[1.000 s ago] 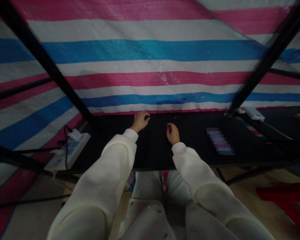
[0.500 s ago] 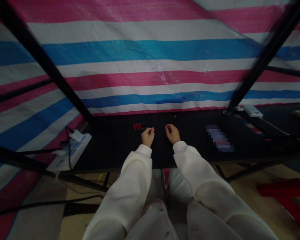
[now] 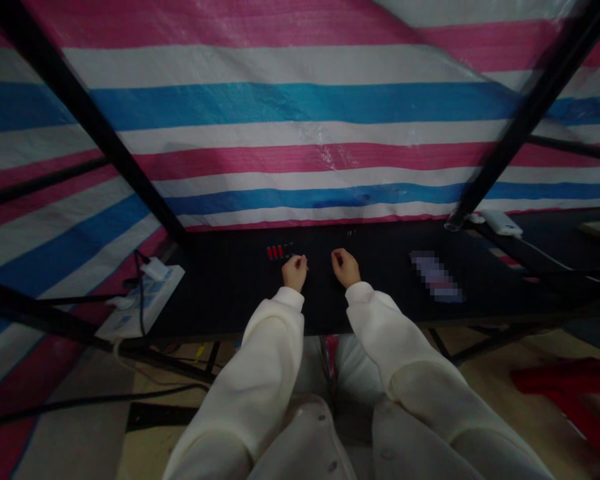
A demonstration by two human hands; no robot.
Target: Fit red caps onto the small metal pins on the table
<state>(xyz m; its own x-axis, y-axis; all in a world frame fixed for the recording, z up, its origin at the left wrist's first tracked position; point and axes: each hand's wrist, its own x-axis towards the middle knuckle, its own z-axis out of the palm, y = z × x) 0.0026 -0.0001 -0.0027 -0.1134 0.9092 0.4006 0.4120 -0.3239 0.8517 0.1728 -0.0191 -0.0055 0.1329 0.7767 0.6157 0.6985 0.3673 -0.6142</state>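
A boxy plastic power strip (image 3: 143,303) sits at nine o'clock from the left hand (image 3: 295,272); stubby red rods (image 3: 275,253) lie at that hand's ten, on the flat black table (image 3: 220,287). Both it and the right hand (image 3: 345,267) curl inward; whether pinching anything, I can't tell. Rightmost, at three, a blurred oblong (image 3: 436,277).

Left hand (image 3: 295,273) curled near small red bars (image 3: 275,253) | right hand (image 3: 345,267) curled nearby | black tabletop (image 3: 220,293) below | striped tarpaulin (image 3: 300,103) behind
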